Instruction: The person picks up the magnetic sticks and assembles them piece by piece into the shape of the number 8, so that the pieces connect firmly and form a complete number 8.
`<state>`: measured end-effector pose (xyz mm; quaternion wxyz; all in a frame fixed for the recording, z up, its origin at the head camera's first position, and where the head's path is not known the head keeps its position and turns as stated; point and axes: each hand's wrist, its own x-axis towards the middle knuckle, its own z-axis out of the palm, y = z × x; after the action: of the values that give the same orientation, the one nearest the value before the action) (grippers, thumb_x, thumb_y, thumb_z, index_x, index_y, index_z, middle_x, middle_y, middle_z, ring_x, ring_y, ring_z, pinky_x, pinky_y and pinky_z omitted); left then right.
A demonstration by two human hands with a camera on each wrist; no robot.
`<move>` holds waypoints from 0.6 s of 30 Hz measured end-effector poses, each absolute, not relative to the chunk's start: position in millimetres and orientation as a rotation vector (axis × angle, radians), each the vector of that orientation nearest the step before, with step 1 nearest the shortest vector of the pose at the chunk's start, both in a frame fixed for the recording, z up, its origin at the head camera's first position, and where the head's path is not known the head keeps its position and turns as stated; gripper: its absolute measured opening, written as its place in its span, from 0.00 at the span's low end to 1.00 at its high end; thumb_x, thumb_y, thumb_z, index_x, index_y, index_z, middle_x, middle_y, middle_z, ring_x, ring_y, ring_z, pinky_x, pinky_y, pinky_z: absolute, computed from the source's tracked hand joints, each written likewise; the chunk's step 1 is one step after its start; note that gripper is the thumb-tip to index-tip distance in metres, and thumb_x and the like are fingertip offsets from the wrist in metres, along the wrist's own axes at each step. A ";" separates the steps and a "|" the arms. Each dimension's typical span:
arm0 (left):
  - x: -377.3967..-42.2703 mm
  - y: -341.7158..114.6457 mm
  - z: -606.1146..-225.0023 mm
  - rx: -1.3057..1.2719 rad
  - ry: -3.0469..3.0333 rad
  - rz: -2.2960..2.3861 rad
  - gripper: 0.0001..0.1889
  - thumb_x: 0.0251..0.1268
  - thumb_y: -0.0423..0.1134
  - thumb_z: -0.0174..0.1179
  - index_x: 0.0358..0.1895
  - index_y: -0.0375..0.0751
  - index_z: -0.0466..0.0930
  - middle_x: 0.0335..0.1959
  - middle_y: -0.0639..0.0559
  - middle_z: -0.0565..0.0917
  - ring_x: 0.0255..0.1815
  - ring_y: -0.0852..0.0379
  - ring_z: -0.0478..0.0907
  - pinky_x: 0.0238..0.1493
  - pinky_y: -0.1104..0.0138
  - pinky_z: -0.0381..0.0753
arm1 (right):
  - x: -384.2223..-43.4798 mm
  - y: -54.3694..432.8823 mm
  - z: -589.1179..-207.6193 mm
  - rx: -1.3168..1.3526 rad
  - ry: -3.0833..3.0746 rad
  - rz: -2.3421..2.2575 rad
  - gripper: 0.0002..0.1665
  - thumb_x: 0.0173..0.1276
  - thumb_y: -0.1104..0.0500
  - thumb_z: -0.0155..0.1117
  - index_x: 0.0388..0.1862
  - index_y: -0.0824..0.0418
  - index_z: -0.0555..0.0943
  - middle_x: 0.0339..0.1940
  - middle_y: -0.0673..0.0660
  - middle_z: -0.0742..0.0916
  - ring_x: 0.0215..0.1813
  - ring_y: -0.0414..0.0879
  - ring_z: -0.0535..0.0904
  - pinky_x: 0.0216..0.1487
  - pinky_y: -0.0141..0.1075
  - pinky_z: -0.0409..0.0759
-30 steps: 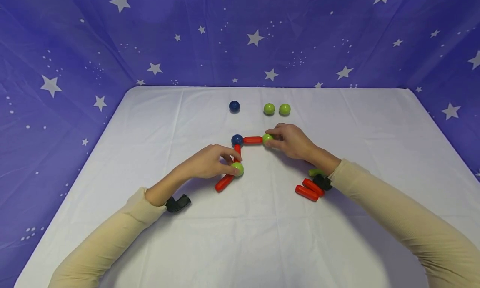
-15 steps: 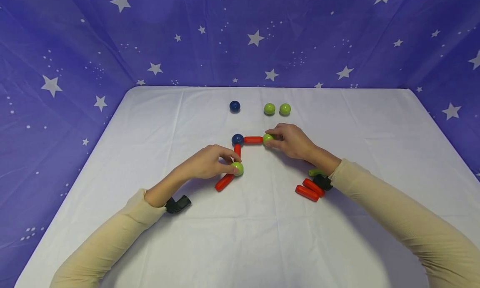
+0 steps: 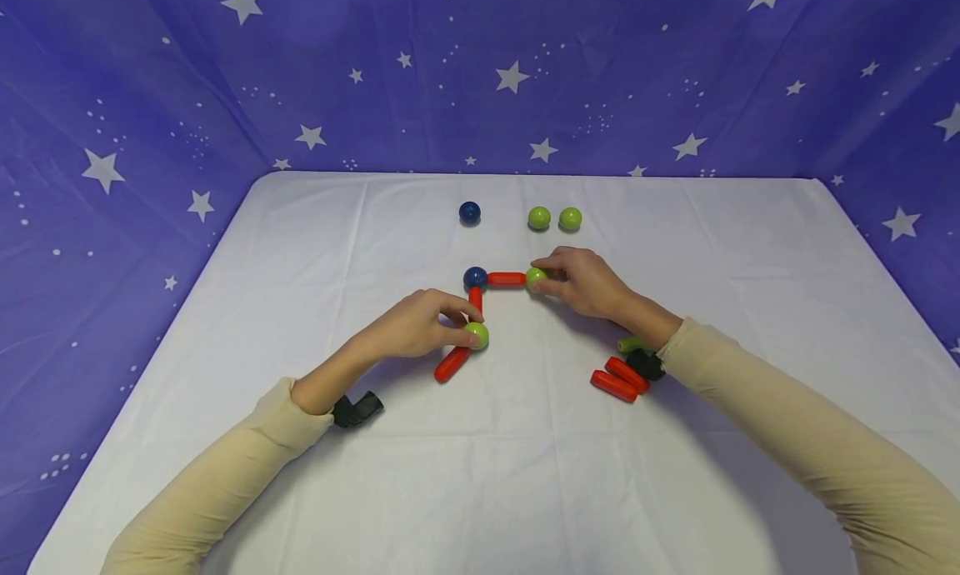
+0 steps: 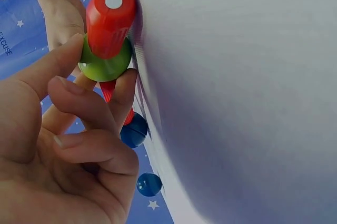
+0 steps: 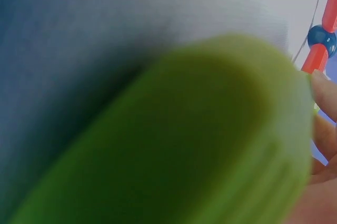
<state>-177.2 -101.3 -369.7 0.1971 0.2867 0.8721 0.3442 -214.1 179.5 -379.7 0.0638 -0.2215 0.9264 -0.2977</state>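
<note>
- Behind the left hand [image 3: 423, 323], close by its wrist, lies a black bent piece [image 3: 362, 409]; back and to the right of the right hand [image 3: 585, 282] are two loose red rods [image 3: 613, 386], a dark piece [image 3: 645, 364] and a green tube [image 3: 632, 343], these last two partly hidden by the right sleeve.
- The relation a move would turn on, I judge: the near red rod [image 3: 452, 364] runs back and leftward from the left fingertips, its free end facing the wearer and its other end against the near green ball [image 3: 481, 334]. The left hand is much the nearer one.
- Left fingers: pinching that near green ball between the tips, the remaining fingers bent loosely in the left wrist view.
- Just beyond them, a linking rod [image 3: 476, 298] leads forward to the blue ball [image 3: 476, 277].
- From there the cross rod [image 3: 506, 279] points rightward into the right fingers, which grip the second green ball [image 3: 535, 275] from both sides.
- Ahead of both hands, apart from them, sit a spare blue ball [image 3: 469, 212] and two spare green balls [image 3: 539, 217].
- Against half a second ago, the near red rod and its ball sit slightly further right; the right hand looks unchanged.
</note>
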 end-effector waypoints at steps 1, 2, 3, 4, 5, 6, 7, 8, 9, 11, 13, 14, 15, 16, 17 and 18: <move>-177.3 -101.4 -369.9 0.803 2.442 0.964 0.14 0.62 0.46 0.69 0.50 0.50 0.86 0.43 0.54 0.85 0.48 0.54 0.79 0.46 0.59 0.73 | -214.1 179.3 -379.7 -0.664 2.798 -0.897 0.27 0.66 0.56 0.71 0.61 0.67 0.79 0.41 0.56 0.84 0.40 0.50 0.74 0.44 0.40 0.73; -177.4 -101.4 -370.2 0.803 2.441 0.965 0.14 0.62 0.46 0.69 0.50 0.50 0.86 0.43 0.54 0.85 0.48 0.54 0.78 0.46 0.59 0.73 | -214.0 179.0 -379.5 -0.661 2.798 -0.896 0.28 0.66 0.56 0.71 0.61 0.67 0.79 0.41 0.56 0.84 0.40 0.50 0.74 0.43 0.40 0.73; -177.5 -101.5 -370.7 0.803 2.441 0.966 0.14 0.62 0.46 0.69 0.50 0.50 0.86 0.43 0.54 0.85 0.48 0.54 0.78 0.46 0.59 0.73 | -214.0 179.0 -379.4 -0.658 2.799 -0.895 0.28 0.66 0.56 0.71 0.61 0.67 0.79 0.41 0.56 0.84 0.40 0.50 0.74 0.44 0.40 0.73; -177.6 -101.6 -371.1 0.801 2.441 0.968 0.14 0.62 0.46 0.69 0.50 0.50 0.86 0.43 0.54 0.85 0.48 0.54 0.78 0.46 0.59 0.74 | -213.9 178.9 -379.2 -0.656 2.798 -0.894 0.28 0.65 0.56 0.71 0.61 0.67 0.79 0.41 0.56 0.84 0.40 0.50 0.74 0.44 0.40 0.73; -177.7 -101.7 -371.5 0.802 2.440 0.970 0.14 0.62 0.45 0.69 0.50 0.50 0.86 0.43 0.54 0.85 0.48 0.55 0.79 0.47 0.59 0.74 | -213.8 178.9 -379.0 -0.655 2.799 -0.892 0.28 0.65 0.56 0.71 0.61 0.67 0.79 0.41 0.56 0.85 0.40 0.50 0.74 0.44 0.40 0.73; -177.7 -101.7 -371.8 0.803 2.439 0.973 0.14 0.62 0.45 0.69 0.50 0.49 0.86 0.43 0.54 0.85 0.48 0.55 0.79 0.47 0.59 0.74 | -213.8 179.1 -378.8 -0.657 2.799 -0.889 0.28 0.65 0.56 0.72 0.61 0.67 0.79 0.41 0.56 0.85 0.40 0.50 0.75 0.44 0.41 0.73; -177.4 -101.7 -371.8 0.805 2.437 0.974 0.14 0.62 0.45 0.69 0.50 0.49 0.86 0.43 0.54 0.85 0.48 0.55 0.79 0.47 0.59 0.74 | -213.8 179.3 -378.5 -0.661 2.798 -0.887 0.28 0.65 0.56 0.71 0.61 0.67 0.79 0.41 0.56 0.85 0.40 0.50 0.75 0.45 0.41 0.73; -177.2 -101.7 -371.8 0.806 2.434 0.976 0.14 0.62 0.45 0.69 0.50 0.49 0.86 0.43 0.54 0.85 0.48 0.55 0.79 0.48 0.59 0.74 | -213.8 179.6 -378.2 -0.665 2.796 -0.883 0.28 0.66 0.56 0.71 0.61 0.67 0.79 0.41 0.56 0.85 0.40 0.50 0.75 0.45 0.41 0.73; -177.0 -101.7 -371.7 0.806 2.431 0.979 0.14 0.62 0.45 0.69 0.51 0.49 0.86 0.43 0.54 0.85 0.48 0.54 0.79 0.48 0.59 0.74 | -213.8 180.2 -377.8 -0.672 2.796 -0.876 0.28 0.66 0.56 0.71 0.62 0.66 0.79 0.41 0.56 0.85 0.40 0.50 0.75 0.45 0.41 0.74; -176.5 -101.8 -371.3 0.807 2.427 0.980 0.14 0.63 0.45 0.69 0.51 0.49 0.86 0.43 0.54 0.85 0.49 0.54 0.79 0.49 0.58 0.74 | -214.1 182.2 -376.6 -0.691 2.797 -0.867 0.29 0.66 0.55 0.71 0.62 0.66 0.79 0.40 0.55 0.85 0.40 0.50 0.75 0.46 0.42 0.74; -176.0 -101.9 -370.6 0.805 2.423 0.981 0.14 0.63 0.45 0.68 0.51 0.49 0.86 0.44 0.53 0.85 0.49 0.54 0.79 0.49 0.58 0.74 | -214.9 185.7 -374.7 -0.713 2.806 -0.868 0.28 0.67 0.54 0.69 0.63 0.66 0.78 0.38 0.56 0.85 0.40 0.50 0.76 0.46 0.43 0.75; -175.9 -102.0 -370.5 0.802 2.422 0.980 0.14 0.63 0.45 0.68 0.51 0.49 0.86 0.44 0.53 0.85 0.49 0.54 0.79 0.49 0.58 0.74 | -215.0 187.9 -373.1 -0.723 2.815 -0.872 0.28 0.68 0.55 0.69 0.63 0.67 0.78 0.38 0.56 0.85 0.41 0.50 0.76 0.47 0.43 0.75; -175.8 -102.1 -370.4 0.800 2.421 0.980 0.14 0.63 0.45 0.68 0.51 0.49 0.86 0.44 0.53 0.85 0.49 0.54 0.79 0.49 0.58 0.74 | -214.9 190.4 -371.3 -0.733 2.826 -0.875 0.27 0.68 0.55 0.69 0.62 0.67 0.79 0.38 0.56 0.85 0.41 0.51 0.77 0.48 0.44 0.76; -175.8 -102.2 -370.3 0.800 2.421 0.979 0.14 0.63 0.45 0.68 0.51 0.49 0.86 0.44 0.53 0.85 0.49 0.54 0.79 0.49 0.58 0.74 | -214.6 193.1 -369.3 -0.743 2.835 -0.881 0.26 0.68 0.55 0.68 0.61 0.67 0.79 0.38 0.57 0.85 0.42 0.51 0.77 0.48 0.45 0.76; -175.8 -102.5 -370.3 0.800 2.420 0.978 0.14 0.64 0.45 0.68 0.51 0.49 0.85 0.44 0.53 0.85 0.49 0.54 0.79 0.50 0.58 0.74 | -214.2 195.7 -367.2 -0.751 2.845 -0.881 0.25 0.68 0.56 0.68 0.60 0.67 0.80 0.39 0.58 0.85 0.42 0.51 0.78 0.48 0.45 0.76; -175.8 -102.8 -370.3 0.800 2.419 0.978 0.14 0.64 0.45 0.68 0.51 0.49 0.85 0.44 0.53 0.85 0.49 0.54 0.79 0.50 0.58 0.74 | -213.2 198.1 -364.7 -0.757 2.850 -0.882 0.24 0.68 0.56 0.68 0.59 0.67 0.81 0.40 0.58 0.86 0.43 0.51 0.78 0.49 0.46 0.76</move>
<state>-175.8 -102.8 -370.3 0.2048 0.2870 0.8675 0.3508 -213.2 198.1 -364.7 0.0319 -0.2458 0.9255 -0.2863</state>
